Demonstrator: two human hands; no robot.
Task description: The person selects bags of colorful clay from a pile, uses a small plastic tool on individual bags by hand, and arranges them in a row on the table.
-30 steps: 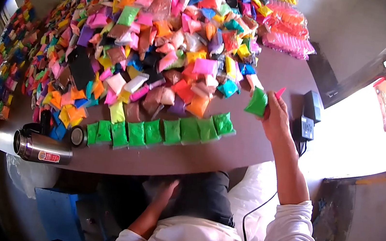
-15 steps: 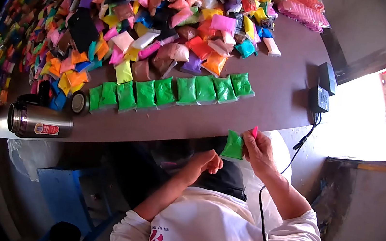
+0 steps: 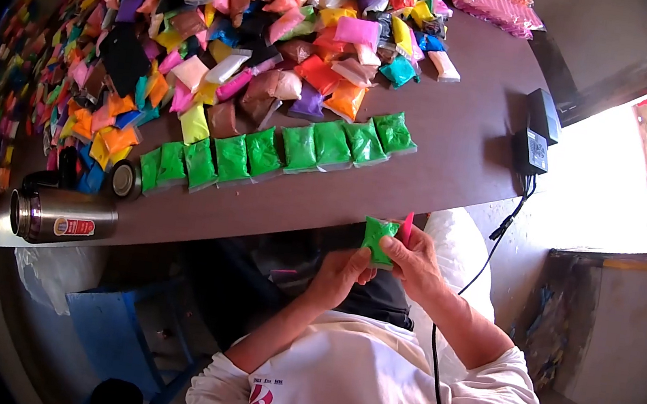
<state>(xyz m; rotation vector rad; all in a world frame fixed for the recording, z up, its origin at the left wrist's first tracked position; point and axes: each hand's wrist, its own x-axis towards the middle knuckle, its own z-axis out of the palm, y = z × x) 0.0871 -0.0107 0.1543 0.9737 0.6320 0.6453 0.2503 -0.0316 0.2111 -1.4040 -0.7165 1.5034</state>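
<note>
In front of my lap, just off the table edge, I hold a small green packet (image 3: 377, 232) in both hands. My right hand (image 3: 418, 263) has its thumb pressed on the packet's right side. A flat pink piece (image 3: 407, 226), its kind unclear, sticks up from that same hand. My left hand (image 3: 341, 276) pinches the packet's lower left corner, its fingers curled and partly hidden. On the table beyond lies a slanting row of several similar green packets (image 3: 299, 148), side by side.
A large heap of multicoloured packets (image 3: 279, 41) covers the brown table's (image 3: 468, 98) far left. A steel flask (image 3: 68, 217) lies by its cap (image 3: 125, 178) at the left edge. Black power adapters (image 3: 533, 152) sit at the right, with a cable hanging down.
My left hand has come up and right and taken hold of the green packet. My right hand has moved slightly left with it. The view has shifted a little.
</note>
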